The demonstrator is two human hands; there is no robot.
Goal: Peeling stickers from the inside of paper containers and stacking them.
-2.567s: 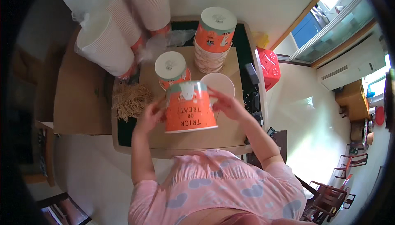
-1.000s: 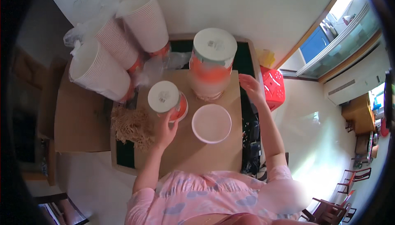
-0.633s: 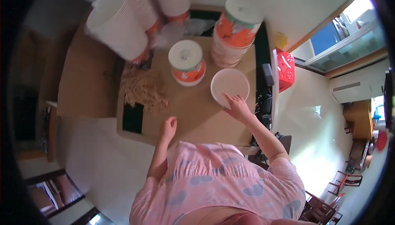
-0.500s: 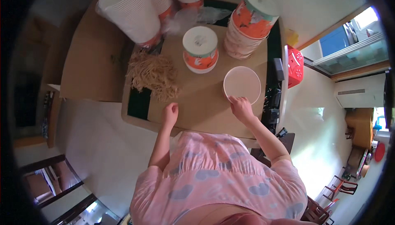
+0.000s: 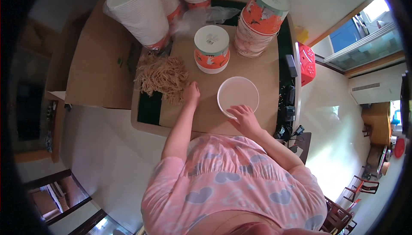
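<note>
My right hand [image 5: 244, 120] is closed over the near rim of a white round paper bucket [image 5: 240, 90], its fingers reaching inside the mouth. This bucket stands open side up on the cardboard-covered table. My left hand [image 5: 192, 93] is closed beside the right edge of a tangled heap of tan twine [image 5: 161, 77]; whatever its curled fingers hold is hidden. Beyond the hands, an orange and white paper bucket [image 5: 212, 57] sits upside down. Farther right stands a stack of upside-down buckets [image 5: 265, 17], the lower ones wound with twine.
Tall nested stacks of white buckets [image 5: 139, 12] fill the far left, beside crumpled clear plastic [image 5: 201, 19]. A large cardboard box [image 5: 101, 63] adjoins the table's left side. Black adapters and cables [image 5: 289, 113] lie along the right edge, with a red plastic stool [image 5: 307, 65] beyond.
My right hand and the bucket it holds have shifted left and nearer to me. My left hand has moved forward and right, alongside the twine heap.
</note>
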